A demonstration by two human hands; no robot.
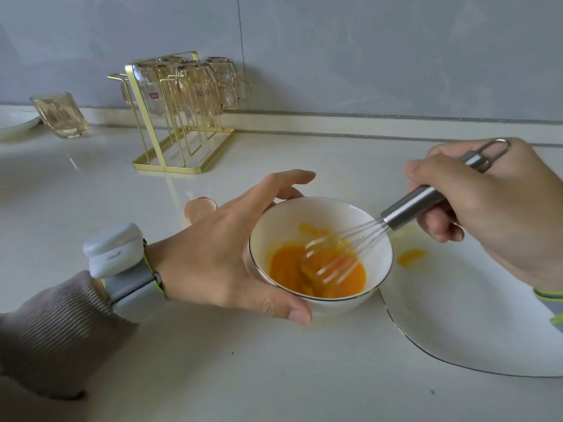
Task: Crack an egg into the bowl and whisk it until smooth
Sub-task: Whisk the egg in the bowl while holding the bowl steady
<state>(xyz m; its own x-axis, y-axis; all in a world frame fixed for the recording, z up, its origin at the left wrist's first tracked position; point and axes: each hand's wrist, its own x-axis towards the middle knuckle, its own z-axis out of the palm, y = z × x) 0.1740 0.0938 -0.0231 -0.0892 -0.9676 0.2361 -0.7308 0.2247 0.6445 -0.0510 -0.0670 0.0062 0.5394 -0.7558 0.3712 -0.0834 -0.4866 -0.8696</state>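
Fingertips (300,316) of the left hand (219,254) are spread wide and wrapped around the near-left side of the bowl (316,214), thumb at the front, other fingers curled round the back rim, so it's basically pinned in place against the stirring. The right hand (487,208) has its fingers closed tight around the steel handle of the whisk (408,205), angled down from the right so the wires sit in the egg (316,269), which looks already mostly yellow and blended. I'd say it's well into the whisking.

Outward from there: the bowl's right edge sits just against a big white plate (475,324), with a yolk splash (411,255) on it, so there's little room to swing that way. An eggshell (199,208) lies just behind the left hand. The glass rack (179,117) stands well back toward the wall, and the counter (243,376) is open along the near edge.
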